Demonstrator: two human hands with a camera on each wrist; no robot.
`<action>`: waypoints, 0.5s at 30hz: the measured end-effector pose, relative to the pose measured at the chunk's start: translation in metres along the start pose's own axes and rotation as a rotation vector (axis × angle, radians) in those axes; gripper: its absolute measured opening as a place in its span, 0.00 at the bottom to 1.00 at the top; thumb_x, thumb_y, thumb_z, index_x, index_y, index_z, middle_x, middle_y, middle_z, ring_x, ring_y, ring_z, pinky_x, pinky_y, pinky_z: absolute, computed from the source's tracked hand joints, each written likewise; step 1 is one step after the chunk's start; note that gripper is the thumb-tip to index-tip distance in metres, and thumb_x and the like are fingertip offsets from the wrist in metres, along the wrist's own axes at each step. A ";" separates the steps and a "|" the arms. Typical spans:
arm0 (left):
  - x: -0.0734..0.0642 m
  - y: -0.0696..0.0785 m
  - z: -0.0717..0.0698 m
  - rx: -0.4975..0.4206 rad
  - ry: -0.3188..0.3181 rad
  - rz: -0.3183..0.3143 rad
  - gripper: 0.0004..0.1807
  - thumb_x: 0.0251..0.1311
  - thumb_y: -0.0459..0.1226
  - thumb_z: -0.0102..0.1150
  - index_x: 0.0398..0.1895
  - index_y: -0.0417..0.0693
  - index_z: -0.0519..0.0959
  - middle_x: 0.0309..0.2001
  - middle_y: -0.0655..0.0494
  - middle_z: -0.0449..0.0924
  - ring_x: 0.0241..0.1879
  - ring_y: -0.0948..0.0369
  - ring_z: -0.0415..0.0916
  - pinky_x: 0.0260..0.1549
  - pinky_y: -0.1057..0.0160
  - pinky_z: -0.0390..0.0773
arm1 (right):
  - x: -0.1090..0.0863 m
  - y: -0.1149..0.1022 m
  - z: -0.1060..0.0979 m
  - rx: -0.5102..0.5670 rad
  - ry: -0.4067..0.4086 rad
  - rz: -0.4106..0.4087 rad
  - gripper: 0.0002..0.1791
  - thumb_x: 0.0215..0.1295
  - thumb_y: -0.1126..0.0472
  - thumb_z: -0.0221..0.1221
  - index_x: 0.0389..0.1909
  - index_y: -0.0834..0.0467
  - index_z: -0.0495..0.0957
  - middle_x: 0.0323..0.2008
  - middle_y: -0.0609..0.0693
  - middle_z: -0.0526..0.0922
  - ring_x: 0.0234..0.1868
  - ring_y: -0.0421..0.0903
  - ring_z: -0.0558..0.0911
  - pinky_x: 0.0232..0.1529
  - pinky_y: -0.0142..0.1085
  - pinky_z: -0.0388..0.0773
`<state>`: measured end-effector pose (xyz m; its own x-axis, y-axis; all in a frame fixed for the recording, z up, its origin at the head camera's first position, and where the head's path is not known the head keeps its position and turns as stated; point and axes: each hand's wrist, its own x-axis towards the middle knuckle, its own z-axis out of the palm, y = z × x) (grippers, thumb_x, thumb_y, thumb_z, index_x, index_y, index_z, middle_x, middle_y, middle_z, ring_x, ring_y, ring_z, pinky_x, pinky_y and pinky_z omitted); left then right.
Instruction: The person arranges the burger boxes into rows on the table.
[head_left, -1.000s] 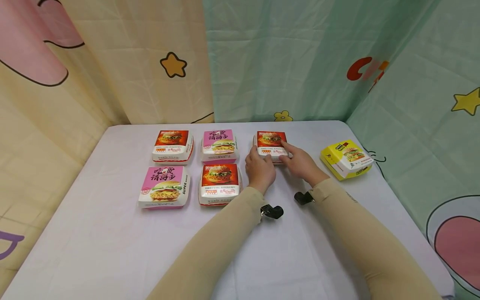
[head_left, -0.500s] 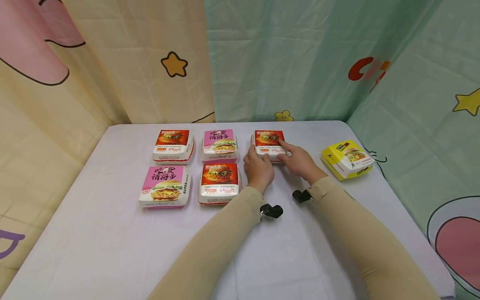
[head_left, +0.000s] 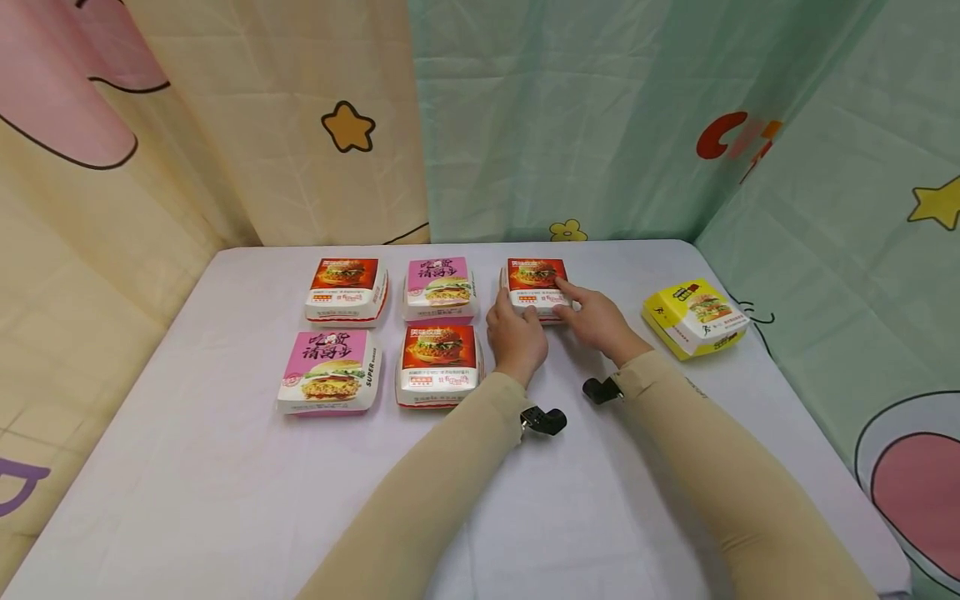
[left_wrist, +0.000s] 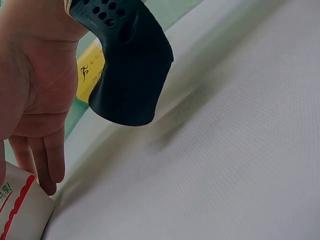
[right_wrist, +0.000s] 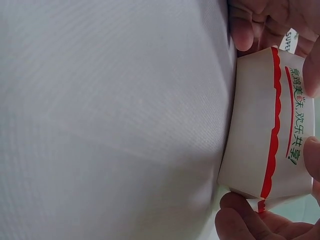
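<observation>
In the head view, my left hand (head_left: 517,340) and right hand (head_left: 597,323) hold a red-and-white burger box (head_left: 534,293) at the back of the table, one at each side. Both thumbs lie at its near top edge. The right wrist view shows the box's white front wall (right_wrist: 255,125) low against the tablecloth, with left fingertips (right_wrist: 242,35) at one end and right fingertips (right_wrist: 232,222) at the other. To its left stands a pink burger box (head_left: 438,287). In the left wrist view, left-hand fingers (left_wrist: 52,155) extend straight down beside the box (left_wrist: 30,212).
A second red box (head_left: 345,292) stands back left. In front are another pink box (head_left: 330,372) and a third red box (head_left: 440,365), near my left forearm. A yellow burger box (head_left: 693,318) sits angled at the right. Curtains border the white-clothed table (head_left: 187,500).
The held red box has slid slightly left, toward the pink box, with both hands moving along. The other boxes keep their places.
</observation>
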<state>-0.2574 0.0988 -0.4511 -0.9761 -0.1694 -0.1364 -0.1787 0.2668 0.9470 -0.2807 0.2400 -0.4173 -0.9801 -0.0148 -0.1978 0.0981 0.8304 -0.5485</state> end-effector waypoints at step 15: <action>0.001 -0.003 0.001 0.001 0.032 0.029 0.37 0.81 0.46 0.48 0.87 0.56 0.48 0.80 0.44 0.56 0.78 0.47 0.58 0.78 0.44 0.62 | 0.002 -0.003 0.003 0.023 0.003 -0.015 0.37 0.81 0.49 0.54 0.85 0.40 0.52 0.83 0.58 0.59 0.67 0.59 0.69 0.62 0.53 0.72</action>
<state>-0.2584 0.0992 -0.4541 -0.9763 -0.1922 -0.0997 -0.1507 0.2727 0.9502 -0.2825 0.2356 -0.4185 -0.9822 -0.0255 -0.1863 0.0869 0.8171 -0.5699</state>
